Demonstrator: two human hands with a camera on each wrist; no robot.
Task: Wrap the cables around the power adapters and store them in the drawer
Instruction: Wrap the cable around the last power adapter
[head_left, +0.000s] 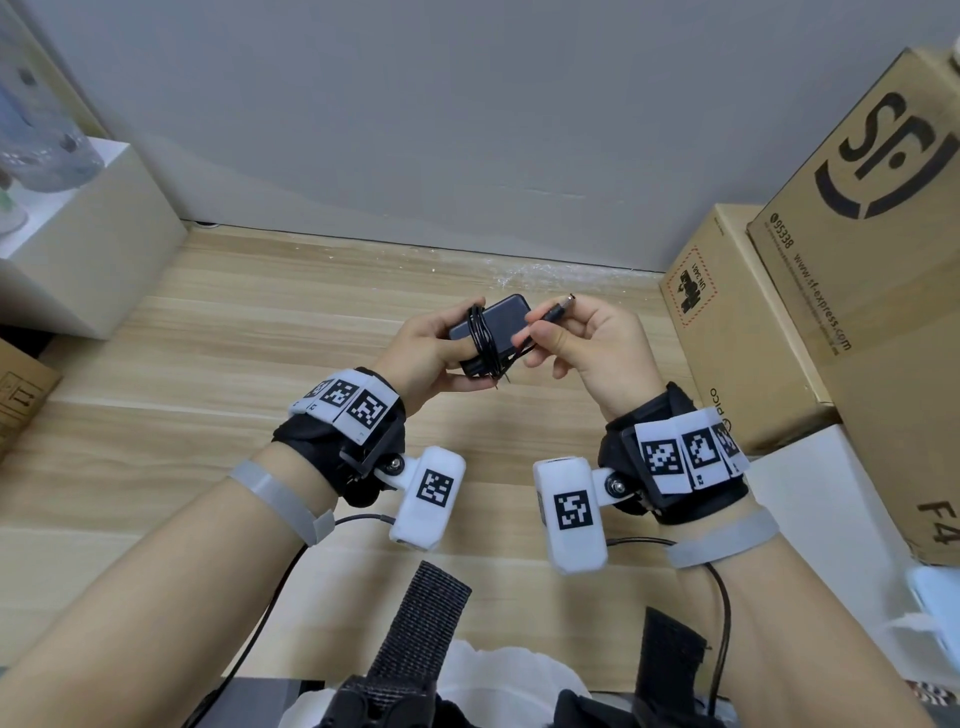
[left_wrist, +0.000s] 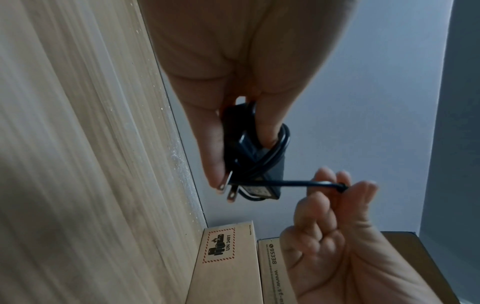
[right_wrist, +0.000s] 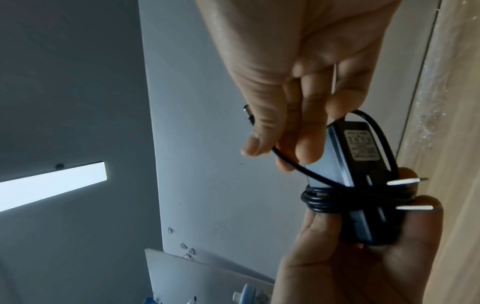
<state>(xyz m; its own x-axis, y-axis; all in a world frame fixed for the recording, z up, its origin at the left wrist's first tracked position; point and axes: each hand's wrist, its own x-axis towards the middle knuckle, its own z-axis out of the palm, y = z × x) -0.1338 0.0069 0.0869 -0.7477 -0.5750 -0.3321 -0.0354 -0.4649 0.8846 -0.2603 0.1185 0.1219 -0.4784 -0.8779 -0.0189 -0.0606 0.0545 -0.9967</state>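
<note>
A black power adapter (head_left: 498, 319) is held above the wooden desk (head_left: 234, 332) by my left hand (head_left: 431, 348), thumb and fingers curled round its body. Its thin black cable (head_left: 480, 343) is wound several turns round the middle. My right hand (head_left: 587, 338) pinches the free end of the cable just behind the barrel plug (head_left: 558, 306), to the adapter's right. In the left wrist view the adapter (left_wrist: 257, 158) shows its two metal prongs (left_wrist: 230, 189) and the cable (left_wrist: 298, 182) running to the right fingers. The right wrist view shows the label side of the adapter (right_wrist: 361, 174) with the coil (right_wrist: 327, 200). No drawer is visible.
Stacked cardboard boxes (head_left: 852, 270) stand on the desk's right side, a smaller box (head_left: 737, 332) nearest the hands. A white box (head_left: 88, 244) sits at the left against the grey wall. Another carton edge (head_left: 21, 395) shows at far left.
</note>
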